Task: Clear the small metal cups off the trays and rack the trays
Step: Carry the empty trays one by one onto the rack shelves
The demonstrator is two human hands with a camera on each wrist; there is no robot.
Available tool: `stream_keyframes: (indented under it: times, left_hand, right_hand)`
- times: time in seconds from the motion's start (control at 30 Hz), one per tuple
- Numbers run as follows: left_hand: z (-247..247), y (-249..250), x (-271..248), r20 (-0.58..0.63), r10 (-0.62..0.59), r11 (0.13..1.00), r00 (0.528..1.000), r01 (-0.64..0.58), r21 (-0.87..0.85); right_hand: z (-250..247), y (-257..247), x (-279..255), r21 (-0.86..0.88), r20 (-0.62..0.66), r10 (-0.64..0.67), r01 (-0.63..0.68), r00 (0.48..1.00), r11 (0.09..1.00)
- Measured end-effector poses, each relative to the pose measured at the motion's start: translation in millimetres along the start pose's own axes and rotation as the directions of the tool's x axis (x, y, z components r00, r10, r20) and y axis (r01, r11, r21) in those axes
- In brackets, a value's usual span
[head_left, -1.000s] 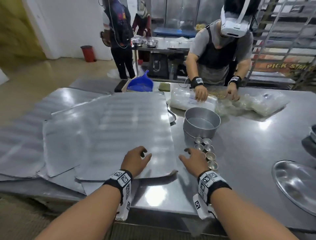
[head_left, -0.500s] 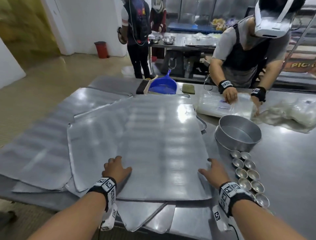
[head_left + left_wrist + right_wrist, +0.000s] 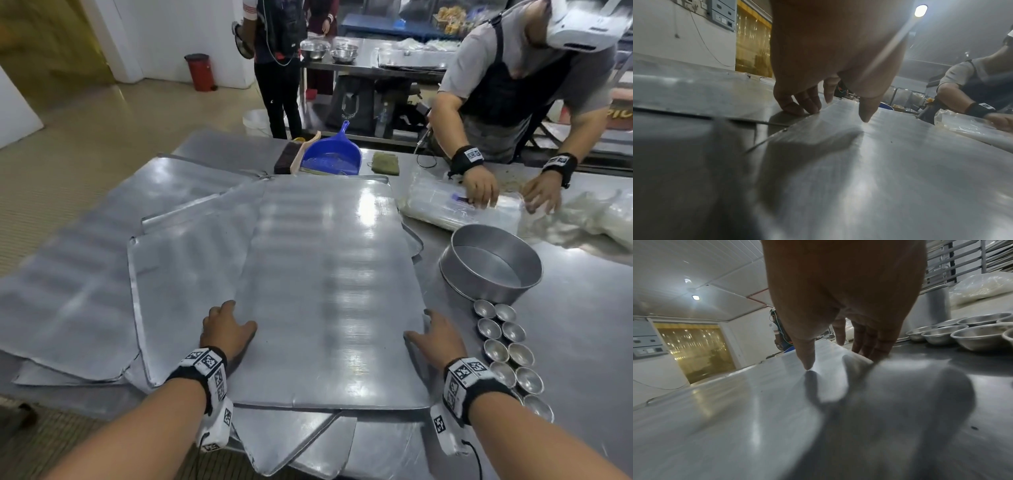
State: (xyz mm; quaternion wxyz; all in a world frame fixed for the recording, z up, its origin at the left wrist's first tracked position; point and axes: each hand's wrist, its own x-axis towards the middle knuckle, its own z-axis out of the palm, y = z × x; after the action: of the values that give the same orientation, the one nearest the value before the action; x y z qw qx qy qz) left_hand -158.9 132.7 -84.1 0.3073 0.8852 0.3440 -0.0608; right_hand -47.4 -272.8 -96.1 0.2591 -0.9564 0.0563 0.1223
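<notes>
A large flat metal tray lies on top of a loose pile of other trays on the steel table. My left hand grips its left edge, thumb on top and fingers curled down at the rim. My right hand grips the right edge the same way, its thumb pressing the top. Several small metal cups stand in two rows on the table just right of my right wrist, also showing in the right wrist view as cups.
A round metal pan stands behind the cups. A blue dustpan and a brush lie at the far table edge. A person opposite handles plastic bags. A tray rack rises at the right. Other people stand behind.
My hands have spread apart from the tray's near right corner to its two side edges. The cups now sit right of my right wrist; the head view has swung left.
</notes>
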Motion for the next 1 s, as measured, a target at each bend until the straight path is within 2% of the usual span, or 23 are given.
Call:
stream_keyframes:
  times: [0.27,0.4,0.6,0.73,0.83,1.0]
  left_hand:
    - [-3,11,8,-0.036,-0.061,0.996,0.997,0.059,-0.069]
    - [-7,17,7,-0.027,-0.088,0.99,0.996,0.084,-0.113]
    - [-6,26,-3,-0.007,-0.102,0.969,0.995,0.098,-0.226]
    - [-1,27,-7,0.02,-0.116,0.965,0.993,0.118,-0.232]
    - [5,28,-14,-0.008,-0.137,0.965,0.991,0.132,-0.227]
    - [8,41,-26,-0.006,-0.157,0.922,0.988,0.145,-0.359]
  right_hand:
    - [-6,-1,23,-0.007,0.02,-0.009,0.009,1.0,1.0]
    - [-4,5,31,-0.006,0.062,-0.021,0.022,0.998,1.0]
    - [-11,14,35,0.027,0.053,-0.001,0.0,0.999,1.0]
    - [-19,24,36,0.084,0.082,0.021,-0.028,0.996,0.996]
    - [-21,28,35,0.088,0.088,0.031,-0.039,0.996,0.995]
    - [-22,27,31,0.126,0.095,0.028,-0.039,0.995,0.991]
